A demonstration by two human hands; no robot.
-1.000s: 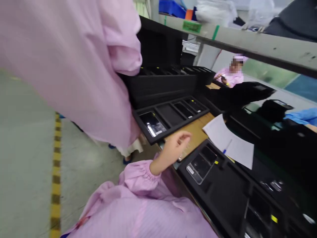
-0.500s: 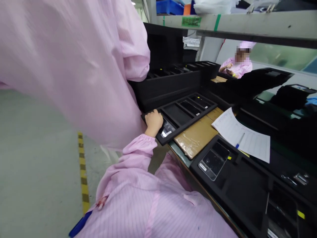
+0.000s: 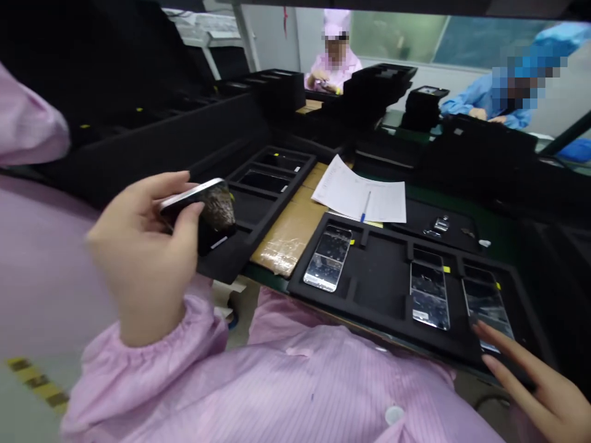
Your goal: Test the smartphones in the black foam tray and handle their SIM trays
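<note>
My left hand (image 3: 152,246) is closed around a smartphone (image 3: 212,212), held tilted above the far black foam tray (image 3: 272,227). The phone has a silvery edge, a dark reflective face and a small white label. My right hand (image 3: 535,375) has its fingers apart, the tips by the lower end of a phone (image 3: 487,298) in the near foam tray (image 3: 369,304); whether they touch it I cannot tell. In that tray also lie a phone with a yellow tab (image 3: 429,292) and, at the left end, another phone (image 3: 329,258). Two dark phones (image 3: 265,180) lie in the far tray.
Between the trays lies a taped cardboard piece (image 3: 286,237). Behind are a paper sheet (image 3: 362,191) with a blue pen (image 3: 365,207) and small metal parts (image 3: 441,224). Black tray stacks (image 3: 378,92) stand farther back. A pink-sleeved person is close at left; two people sit across.
My left hand has lifted a phone out of the far tray's near end. My right hand has come into view over the near tray. The view has turned right.
</note>
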